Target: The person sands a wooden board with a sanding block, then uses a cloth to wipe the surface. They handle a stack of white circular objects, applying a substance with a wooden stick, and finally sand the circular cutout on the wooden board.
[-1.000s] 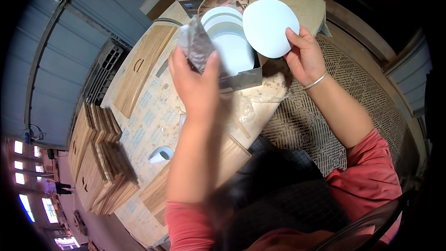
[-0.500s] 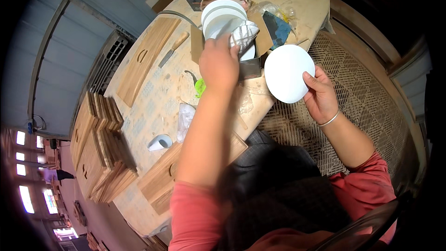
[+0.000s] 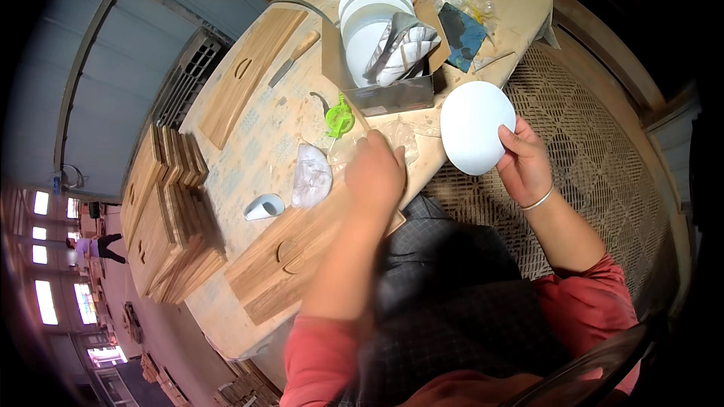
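At the table's right edge, my right hand [image 3: 524,164] pinches a white round sanding disc [image 3: 477,126] by its rim, thumb on its face. My left hand [image 3: 375,173] is over the table's near edge, fingers curled together and slightly blurred. A thin pale stick [image 3: 360,115] reaches its fingertips; whether they grip it I cannot tell. Beyond that hand stands an open cardboard box [image 3: 403,96] with white discs [image 3: 369,41] and a crumpled white-and-grey piece [image 3: 407,49]. A flat wooden board [image 3: 264,267] with a curved slot lies beside my left forearm.
A folded white disc [image 3: 311,177], a rolled disc [image 3: 264,207] and a green round tool [image 3: 339,117] lie on the table [image 3: 241,143]. A scraper [image 3: 294,58] lies by another board [image 3: 253,68]. Stacked boards [image 3: 162,211] stand left. A person [image 3: 96,247] is far left.
My left hand has come back from the box toward the near table edge. The crumpled piece stays in the box. My right hand keeps the disc; the view has shifted slightly.
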Available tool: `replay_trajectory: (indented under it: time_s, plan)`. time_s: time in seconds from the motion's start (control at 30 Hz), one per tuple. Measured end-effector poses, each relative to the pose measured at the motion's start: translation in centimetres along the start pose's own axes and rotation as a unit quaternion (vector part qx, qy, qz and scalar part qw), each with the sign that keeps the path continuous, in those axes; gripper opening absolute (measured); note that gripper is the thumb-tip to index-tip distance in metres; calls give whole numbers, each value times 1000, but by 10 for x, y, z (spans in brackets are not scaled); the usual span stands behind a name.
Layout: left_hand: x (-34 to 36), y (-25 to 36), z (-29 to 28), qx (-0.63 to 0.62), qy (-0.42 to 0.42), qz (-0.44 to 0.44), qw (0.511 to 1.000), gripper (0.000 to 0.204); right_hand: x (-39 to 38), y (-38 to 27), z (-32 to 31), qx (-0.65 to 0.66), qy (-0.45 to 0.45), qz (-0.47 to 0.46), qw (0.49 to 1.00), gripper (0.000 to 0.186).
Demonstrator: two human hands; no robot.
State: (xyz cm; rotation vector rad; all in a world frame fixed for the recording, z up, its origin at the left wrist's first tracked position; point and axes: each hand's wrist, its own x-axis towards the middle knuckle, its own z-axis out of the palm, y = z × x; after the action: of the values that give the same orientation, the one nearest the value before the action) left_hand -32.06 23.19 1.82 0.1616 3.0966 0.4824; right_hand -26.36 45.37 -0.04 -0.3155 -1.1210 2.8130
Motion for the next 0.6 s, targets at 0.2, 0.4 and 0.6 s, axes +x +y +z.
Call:
replay_trajectory:
  time_s: [0.2,0.4,0.6]
  plan:
    - [16,-14,-1,-97,34,-72,992,36,-10,8,6,20,-43,34,998,38]
    - [-17,-56,-44,-609,-15,-209,765,32,-14,16,9,16,-108,72,991,45]
    - [-61,-87,-48,-720,125,-172,660,6,-10,33,34,-2,-163,134,978,48]
